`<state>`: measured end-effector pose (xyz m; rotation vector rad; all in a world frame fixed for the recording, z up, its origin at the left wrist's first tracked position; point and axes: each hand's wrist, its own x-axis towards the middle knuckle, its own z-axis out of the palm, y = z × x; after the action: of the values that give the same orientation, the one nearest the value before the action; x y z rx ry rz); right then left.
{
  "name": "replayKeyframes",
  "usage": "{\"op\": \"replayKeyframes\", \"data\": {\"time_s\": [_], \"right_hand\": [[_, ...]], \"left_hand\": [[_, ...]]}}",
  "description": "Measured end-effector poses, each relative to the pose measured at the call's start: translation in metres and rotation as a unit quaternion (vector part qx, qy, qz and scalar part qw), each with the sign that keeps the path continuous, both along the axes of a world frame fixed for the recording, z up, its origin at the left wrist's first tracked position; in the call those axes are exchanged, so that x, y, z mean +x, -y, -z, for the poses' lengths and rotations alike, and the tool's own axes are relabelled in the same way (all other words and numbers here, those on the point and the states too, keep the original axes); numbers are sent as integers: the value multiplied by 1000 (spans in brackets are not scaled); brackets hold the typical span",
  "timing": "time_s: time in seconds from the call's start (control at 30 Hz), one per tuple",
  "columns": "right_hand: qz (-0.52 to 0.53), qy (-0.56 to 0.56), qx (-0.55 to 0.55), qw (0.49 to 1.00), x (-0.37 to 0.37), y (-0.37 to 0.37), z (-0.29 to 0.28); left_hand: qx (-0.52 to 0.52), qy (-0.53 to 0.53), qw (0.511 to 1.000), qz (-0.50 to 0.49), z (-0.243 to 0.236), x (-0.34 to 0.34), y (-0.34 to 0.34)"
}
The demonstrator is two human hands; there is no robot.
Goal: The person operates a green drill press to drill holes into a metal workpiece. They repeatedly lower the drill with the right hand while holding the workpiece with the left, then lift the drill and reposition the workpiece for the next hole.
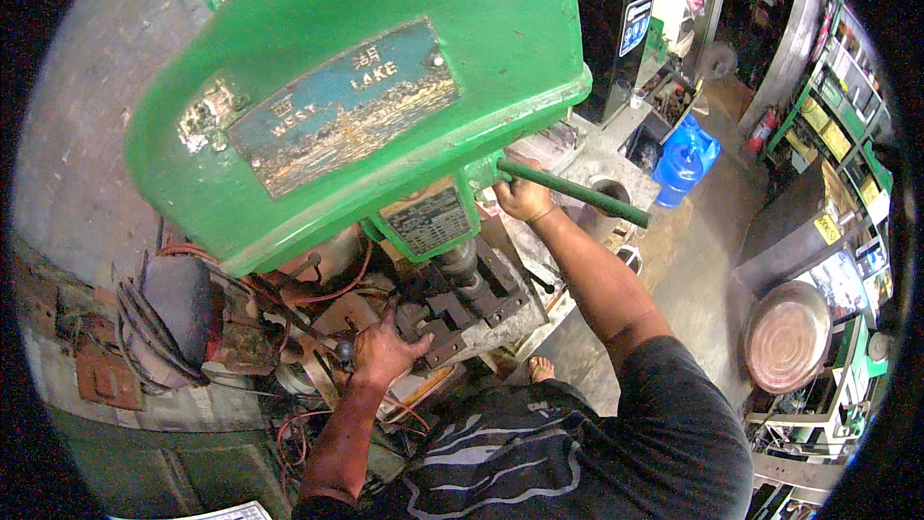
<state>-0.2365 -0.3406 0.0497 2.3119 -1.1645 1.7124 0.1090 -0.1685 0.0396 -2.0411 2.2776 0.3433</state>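
A large green drill press [385,116] fills the upper middle, and its spindle [464,265] points down at a dark metal vise [472,313] on the table. My left hand [385,349] rests against the vise's near left side, index finger and thumb spread apart. Whether a small workpiece sits in the jaws I cannot tell. At the press's right side, my right hand [525,195] is closed at the hub end of the green feed lever [587,195]. The lever slants down to the right across the hand and hides part of the fingers.
A dark motor-like housing with coiled cable [173,318] and red hoses lie on the left. Blue water jugs [683,169] stand on the floor at right, beyond a cluttered bench. Farther right are a round metal disc [787,337] and loaded shelves [837,116]. My bare foot [541,368] shows below.
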Motion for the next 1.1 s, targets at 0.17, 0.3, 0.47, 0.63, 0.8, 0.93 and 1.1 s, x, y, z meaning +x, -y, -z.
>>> {"op": "replayKeyframes", "data": {"time_s": [0.17, 0.3, 0.47, 0.63, 0.8, 0.93, 1.1], "right_hand": [[1, -9, -44, 999, 0, 1, 1], [1, -1, -33, 999, 0, 1, 0], [47, -2, -126, 991, 4, 3, 1], [48, -5, -111, 993, 4, 4, 3], [50, -15, -82, 995, 1, 4, 4], [25, 3, -2, 1000, 0, 6, 7], [44, 1, -18, 999, 0, 10, 14]], "left_hand": [[-3, 13, 1000, -5, 2, 0, 1], [-24, -30, 999, 6, 4, 1, 0], [-7, -21, 1000, -16, 4, 1, 0], [-31, -49, 998, -9, 2, 0, -2], [-23, -21, 999, -17, 6, 0, -2], [-26, -14, 999, -20, 11, 2, -2], [-4, -22, 999, -23, 9, 2, -1]]}}
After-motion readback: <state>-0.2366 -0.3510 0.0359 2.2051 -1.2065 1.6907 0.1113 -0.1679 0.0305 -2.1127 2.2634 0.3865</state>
